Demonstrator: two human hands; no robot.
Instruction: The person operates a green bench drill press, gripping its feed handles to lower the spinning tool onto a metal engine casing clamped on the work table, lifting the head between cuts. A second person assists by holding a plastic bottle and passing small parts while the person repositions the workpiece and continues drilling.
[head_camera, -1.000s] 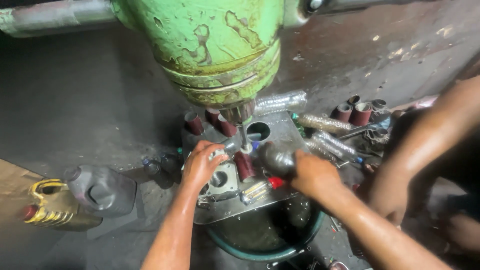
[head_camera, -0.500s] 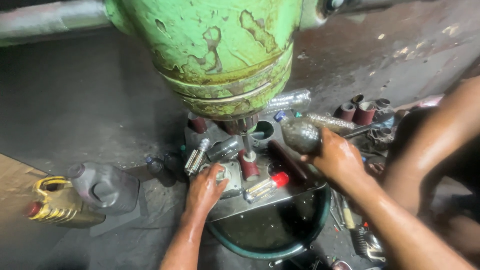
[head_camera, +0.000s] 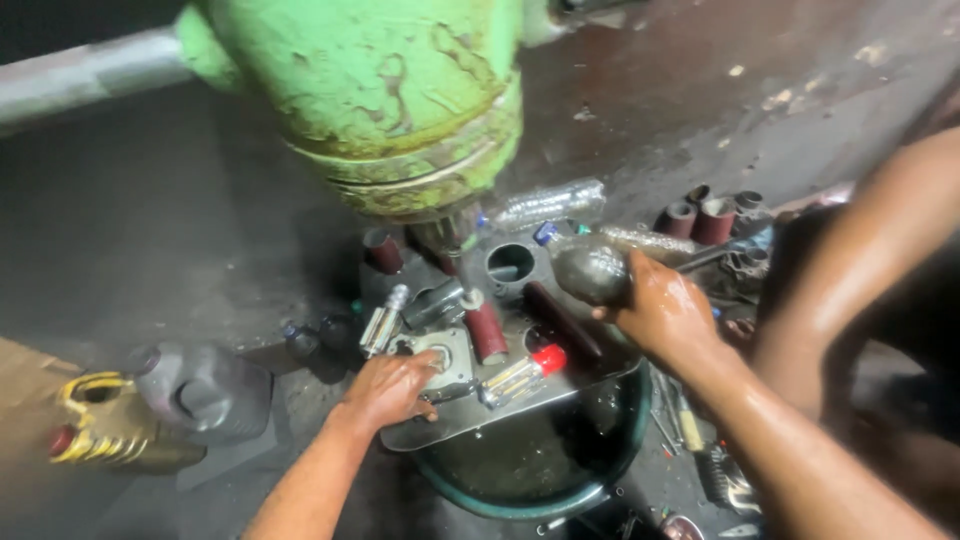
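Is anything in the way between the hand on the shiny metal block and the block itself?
No. The left hand already rests on the metal block, its fingers touching the block's edge on the grey plate. Nothing lies between them. The red-handled tool sits beside it, apart. The right hand holds a rounded metal part higher up.

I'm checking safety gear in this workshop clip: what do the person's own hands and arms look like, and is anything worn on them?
The left hand and right hand are bare, with no gloves, rings or watch in view. Both forearms are uncovered, with no sleeves showing. The right hand and forearm look wet and glossy, as if oily.
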